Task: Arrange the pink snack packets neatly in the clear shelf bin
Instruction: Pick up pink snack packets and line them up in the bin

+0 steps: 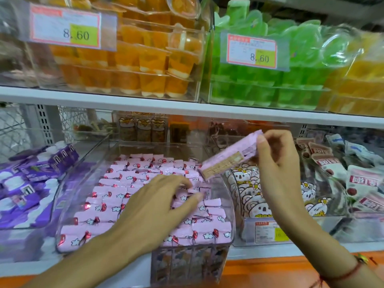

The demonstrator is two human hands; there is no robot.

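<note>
Your right hand [276, 161] pinches one pink packet [230, 155] above the clear bin [62, 204], while your left hand [153, 206] rests flat, fingers spread, on the packed rows [116, 183].

There is only one view, from a camera worn on the person's head. It looks forward and slightly down at the store shelves from close range. The lower shelf's front edge [259, 251] lies near the bottom of the picture, and the upper shelf [145, 104] crosses the picture above its middle.
</note>
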